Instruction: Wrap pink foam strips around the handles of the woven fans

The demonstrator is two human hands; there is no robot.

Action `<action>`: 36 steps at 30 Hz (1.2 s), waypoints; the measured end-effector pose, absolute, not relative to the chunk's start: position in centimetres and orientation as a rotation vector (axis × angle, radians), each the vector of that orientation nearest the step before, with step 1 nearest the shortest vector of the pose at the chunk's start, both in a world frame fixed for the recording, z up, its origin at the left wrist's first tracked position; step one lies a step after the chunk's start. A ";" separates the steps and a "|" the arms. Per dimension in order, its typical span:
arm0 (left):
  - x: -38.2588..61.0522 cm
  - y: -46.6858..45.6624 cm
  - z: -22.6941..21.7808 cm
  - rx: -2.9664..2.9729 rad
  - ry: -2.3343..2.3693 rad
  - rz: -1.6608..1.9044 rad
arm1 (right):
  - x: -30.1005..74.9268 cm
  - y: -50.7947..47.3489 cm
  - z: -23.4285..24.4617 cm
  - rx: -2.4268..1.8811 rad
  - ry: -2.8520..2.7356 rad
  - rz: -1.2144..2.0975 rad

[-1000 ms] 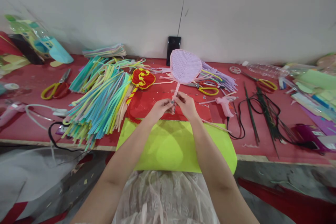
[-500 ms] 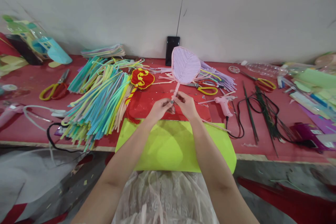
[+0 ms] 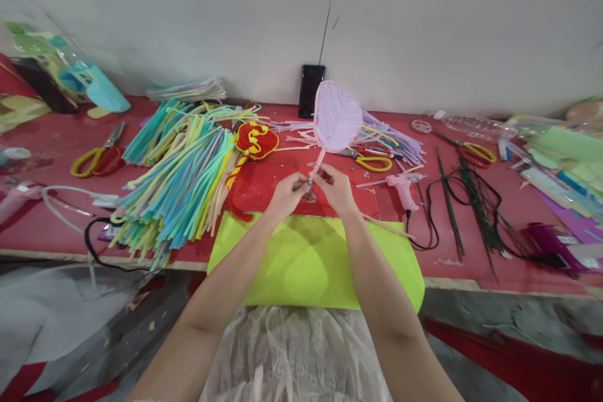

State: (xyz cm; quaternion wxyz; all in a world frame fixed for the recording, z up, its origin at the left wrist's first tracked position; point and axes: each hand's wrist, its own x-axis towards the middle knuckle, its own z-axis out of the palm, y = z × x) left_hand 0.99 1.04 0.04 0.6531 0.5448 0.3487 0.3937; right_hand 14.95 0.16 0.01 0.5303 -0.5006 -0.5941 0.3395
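Observation:
Both hands meet over the red mat (image 3: 264, 191) in the middle of the table. My left hand (image 3: 288, 195) and my right hand (image 3: 335, 190) pinch the thin pink handle of a lilac woven fan (image 3: 337, 116), whose leaf-shaped head stands raised above the fingers and leans to the right. A yellow-green sheet (image 3: 311, 260) lies under my wrists at the table's front edge. To the left of my hands lies a red and yellow fan (image 3: 254, 141).
A big heap of pastel pipe cleaners (image 3: 181, 176) fills the left. Yellow scissors (image 3: 94, 160) lie far left, more yellow scissors (image 3: 374, 162) and a pink glue gun (image 3: 402, 188) right of my hands. Green wires (image 3: 475, 201), a black cable, a phone (image 3: 311, 89) against the wall.
The fan's head has turned in my fingers, showing a narrower face and leaning more to the right. My hands stay in the same place.

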 end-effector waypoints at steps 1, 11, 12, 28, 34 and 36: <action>1.0 1.0 0.1 1.246 0.796 0.894 | 14.9 0.1 0.0 -1.194 -1.418 0.809; 0.8 1.0 0.4 1.304 0.732 0.941 | 15.1 0.2 0.0 -1.157 -1.416 0.845; 0.8 1.0 0.3 1.304 0.728 0.934 | 15.1 0.2 0.1 -1.155 -1.418 0.843; 0.5 1.4 -0.3 1.159 0.642 0.856 | 15.0 0.2 -0.1 -1.127 -1.388 0.865; 0.5 1.8 -0.6 1.125 0.619 0.835 | 14.9 0.1 0.0 -1.134 -1.392 0.868; 0.5 1.8 -0.7 1.109 0.623 0.832 | 14.9 0.1 0.1 -1.127 -1.402 0.866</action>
